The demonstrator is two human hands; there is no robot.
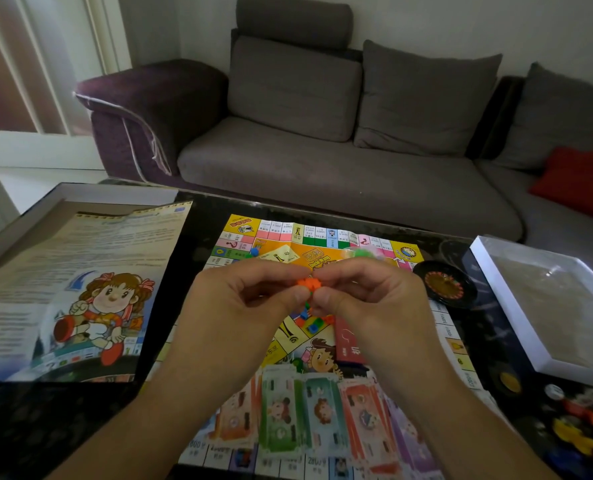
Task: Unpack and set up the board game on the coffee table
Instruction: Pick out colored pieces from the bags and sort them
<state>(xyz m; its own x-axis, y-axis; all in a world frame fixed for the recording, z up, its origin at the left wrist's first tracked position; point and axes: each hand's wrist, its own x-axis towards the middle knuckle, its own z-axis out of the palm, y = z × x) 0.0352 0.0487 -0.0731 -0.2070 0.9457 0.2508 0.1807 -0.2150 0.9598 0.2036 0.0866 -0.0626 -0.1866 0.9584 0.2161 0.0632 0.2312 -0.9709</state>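
The colourful paper game board (pixel 322 244) lies unfolded on the dark coffee table (pixel 198 230). Above its middle, my left hand (pixel 243 299) and my right hand (pixel 367 296) meet and both pinch a small orange plastic piece (pixel 308 283) between thumb and fingers. Under the hands lie several small blue, green and orange plastic pieces (pixel 312 322) and a red card pack (pixel 348 341). Bundles of play money (pixel 308 414) in orange, green, red and purple lie along the board's near side. A black roulette wheel (pixel 444 284) sits at the board's right edge.
The box lid with a cartoon girl (pixel 80 289) lies open on the left of the table. A white box tray (pixel 547 303) stands at the right. Coloured tokens (pixel 579 434) lie at the near right corner. A grey sofa (pixel 322 168) stands beyond the table.
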